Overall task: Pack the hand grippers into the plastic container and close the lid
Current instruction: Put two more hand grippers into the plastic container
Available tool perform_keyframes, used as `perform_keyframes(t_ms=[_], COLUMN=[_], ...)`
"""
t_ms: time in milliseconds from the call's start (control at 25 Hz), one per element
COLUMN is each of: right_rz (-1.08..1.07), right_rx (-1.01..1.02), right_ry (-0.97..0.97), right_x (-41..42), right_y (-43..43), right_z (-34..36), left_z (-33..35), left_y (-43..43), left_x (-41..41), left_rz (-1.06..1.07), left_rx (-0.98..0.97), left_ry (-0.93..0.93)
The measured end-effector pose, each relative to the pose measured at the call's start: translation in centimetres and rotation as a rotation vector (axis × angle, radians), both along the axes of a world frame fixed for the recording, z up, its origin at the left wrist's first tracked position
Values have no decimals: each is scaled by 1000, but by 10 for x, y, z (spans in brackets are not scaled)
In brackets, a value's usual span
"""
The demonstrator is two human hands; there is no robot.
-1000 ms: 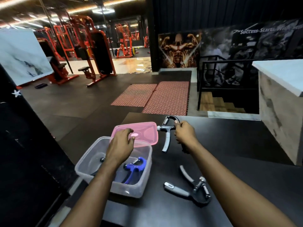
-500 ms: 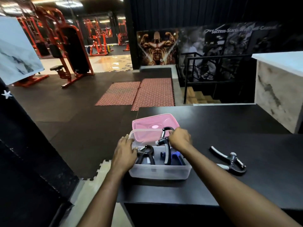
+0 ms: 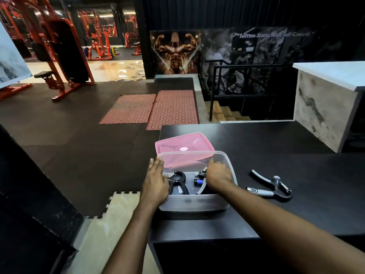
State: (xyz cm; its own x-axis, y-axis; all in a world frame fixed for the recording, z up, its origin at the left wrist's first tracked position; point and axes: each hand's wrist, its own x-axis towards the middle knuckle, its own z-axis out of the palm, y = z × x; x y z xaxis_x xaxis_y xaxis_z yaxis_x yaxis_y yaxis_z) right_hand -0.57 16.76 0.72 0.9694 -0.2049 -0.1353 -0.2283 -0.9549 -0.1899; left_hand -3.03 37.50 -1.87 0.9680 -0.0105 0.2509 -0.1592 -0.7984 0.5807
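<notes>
Clear plastic container (image 3: 194,203) standing at the near left corner of a black table (image 3: 286,151), lid off. Pink lid (image 3: 184,147) lying just beyond it, touching or tucked under the far rim (exact contact hard to tell through the clear wall).

Left hand (image 3: 156,182) laid flat against the container's left wall, fingers stretched out and pointing away, thumb side over the rim; pressed on, not curled round anything.

Right hand (image 3: 218,176) reaching down inside the container at its right half, fingers bent over the top of a grey-handled hand gripper (image 3: 201,186); whether clamped on it or only resting there cannot be told, fingertips being hidden behind the knuckles.

Inside, at the left: a black hand gripper (image 3: 177,183) with its spring end toward the left hand, handles pointing near. In the middle, just beside the grey one: part of a blue hand gripper (image 3: 199,181), only its blue knob and a dark cap showing.

Outside, on the table to the right of the container and apart from it: one more grey and black hand gripper (image 3: 271,186), lying flat, handles spread toward the left, spring at the right.

Beyond the table, far and left: dark gym floor, two red patterned mats (image 3: 152,108), red exercise machines (image 3: 59,46). At far right, a marble-look counter (image 3: 325,99).
</notes>
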Motion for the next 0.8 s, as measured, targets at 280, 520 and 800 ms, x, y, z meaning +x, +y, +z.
perform_keyframes(t_ms=[280, 520, 800], right_rz=[198, 186, 220], right_rx=[-142, -87, -107], right_ry=[95, 33, 75], right_x=[-8, -7, -11], right_y=[-6, -1, -4], right_z=[7, 9, 4], left_z=[2, 6, 12], left_y=[0, -2, -4], left_x=[-2, -5, -6], left_rz=[11, 12, 8], left_rx=[25, 34, 60], left_ry=[11, 38, 40])
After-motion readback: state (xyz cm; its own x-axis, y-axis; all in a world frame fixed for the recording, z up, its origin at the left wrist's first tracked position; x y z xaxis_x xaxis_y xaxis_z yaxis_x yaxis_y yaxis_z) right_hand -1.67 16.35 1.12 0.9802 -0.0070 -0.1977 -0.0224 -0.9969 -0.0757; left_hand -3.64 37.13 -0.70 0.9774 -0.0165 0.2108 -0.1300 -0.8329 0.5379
